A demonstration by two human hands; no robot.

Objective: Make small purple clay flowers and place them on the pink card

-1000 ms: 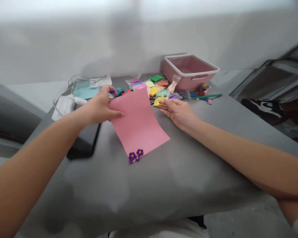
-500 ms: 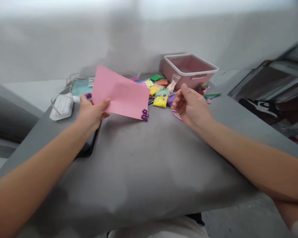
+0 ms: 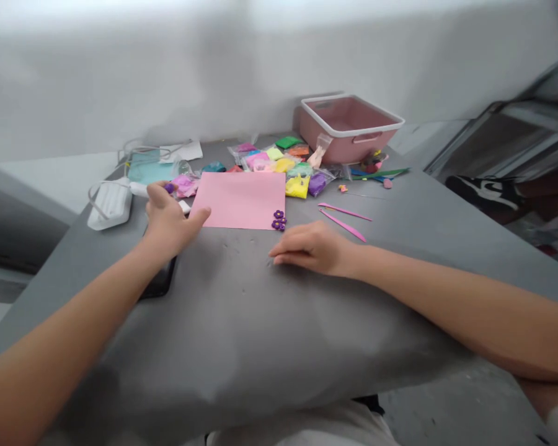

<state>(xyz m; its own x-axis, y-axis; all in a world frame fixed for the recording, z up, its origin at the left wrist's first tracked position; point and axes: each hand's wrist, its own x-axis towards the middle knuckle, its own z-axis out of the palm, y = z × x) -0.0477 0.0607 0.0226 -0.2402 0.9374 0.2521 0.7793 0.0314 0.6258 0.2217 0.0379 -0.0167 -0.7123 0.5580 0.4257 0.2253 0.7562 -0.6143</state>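
Observation:
A pink paper sheet (image 3: 239, 199) lies flat on the grey table (image 3: 260, 322), with small purple clay flowers (image 3: 279, 220) stuck at its near right corner. My left hand (image 3: 167, 218) grips the sheet's near left corner, thumb on top, and pinches a small purple clay bit (image 3: 168, 187) in its fingertips. My right hand (image 3: 312, 248) rests palm down on the table just in front of the flowers, holding nothing.
Several coloured clay packets (image 3: 283, 167) lie behind the sheet, beside a pink bin (image 3: 351, 127). Two pink modelling tools (image 3: 345, 220) lie right of the sheet. A dark tablet (image 3: 160, 282) sits under my left wrist. White cable and adapter (image 3: 109, 204) are at far left.
My left hand turned the pink sheet and laid it flat farther back on the table. My right hand came down from near the packets and now rests flat in front of the sheet.

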